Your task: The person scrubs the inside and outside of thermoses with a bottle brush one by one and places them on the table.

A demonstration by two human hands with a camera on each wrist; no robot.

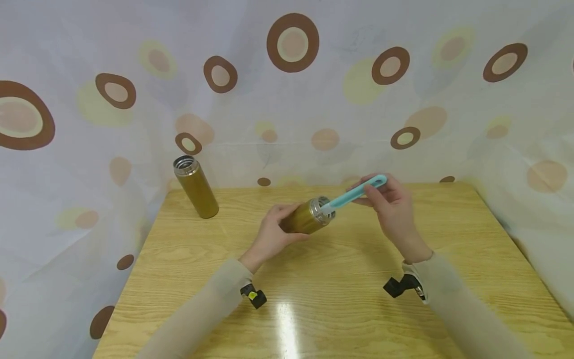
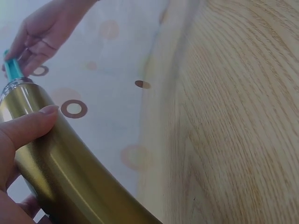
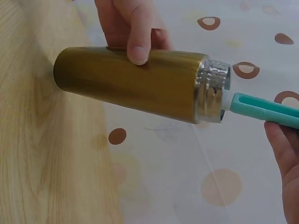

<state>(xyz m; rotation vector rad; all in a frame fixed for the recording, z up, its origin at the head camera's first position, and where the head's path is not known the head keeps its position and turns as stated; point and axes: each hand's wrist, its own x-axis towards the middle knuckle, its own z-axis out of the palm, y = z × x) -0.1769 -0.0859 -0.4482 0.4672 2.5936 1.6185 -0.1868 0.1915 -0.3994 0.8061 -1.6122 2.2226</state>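
One hand, the left hand [image 1: 272, 229], grips a gold bottle [image 1: 306, 218], apparently to steady it, tilted so the neck [image 3: 212, 91] faces the right hand [image 1: 396, 214]. Right of the bottle, that hand pinches a turquoise handle [image 1: 356, 193], white end inside. Left of the bottle, a second bottle [image 1: 199, 193] stands uncapped on the table [image 1: 179, 259].

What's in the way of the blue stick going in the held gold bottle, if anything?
Nothing visible: the blue stick already pokes into the open neck of the held gold bottle. Deeper inside is hidden.
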